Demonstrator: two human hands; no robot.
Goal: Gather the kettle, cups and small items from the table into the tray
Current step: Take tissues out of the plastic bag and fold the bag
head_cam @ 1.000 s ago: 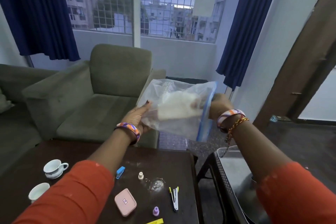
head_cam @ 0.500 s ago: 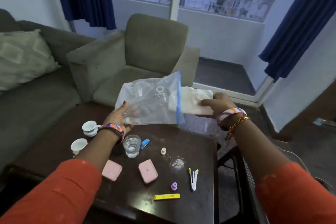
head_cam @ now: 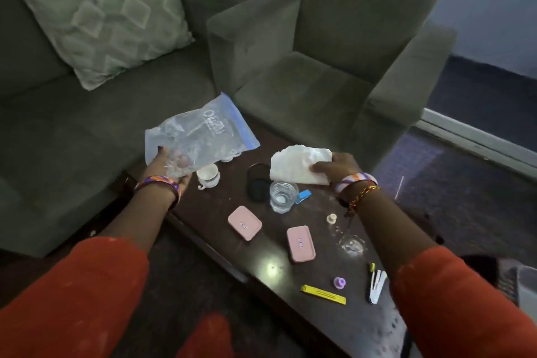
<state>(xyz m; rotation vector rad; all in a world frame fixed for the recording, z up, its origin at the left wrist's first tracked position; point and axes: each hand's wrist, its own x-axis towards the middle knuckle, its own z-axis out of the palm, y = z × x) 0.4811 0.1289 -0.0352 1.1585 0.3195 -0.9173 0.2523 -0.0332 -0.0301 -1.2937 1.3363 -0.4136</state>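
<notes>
My left hand (head_cam: 171,166) holds a clear zip bag (head_cam: 200,134) with a blue seal above the table's far left. My right hand (head_cam: 337,167) grips a folded white cloth (head_cam: 299,164) over the dark table (head_cam: 261,253). Below the bag stands a white cup (head_cam: 207,176), and a second cup is partly hidden behind the bag. A glass of water (head_cam: 283,196), a black round item (head_cam: 257,187), two pink cases (head_cam: 244,222) (head_cam: 300,243), a blue clip (head_cam: 303,196), a yellow strip (head_cam: 323,294) and a purple cap (head_cam: 339,282) lie on the table.
A green sofa (head_cam: 87,125) with a pale cushion (head_cam: 107,26) runs along the left, and a green armchair (head_cam: 334,67) stands behind the table. A cream cap (head_cam: 331,218), a clear lid (head_cam: 351,244) and a white tool (head_cam: 376,285) lie at the table's right. A pale corner (head_cam: 527,285) shows at right.
The white cloth has come fully out of the bag. Both hands have dropped lower over the table and moved apart, and my view has tilted down.
</notes>
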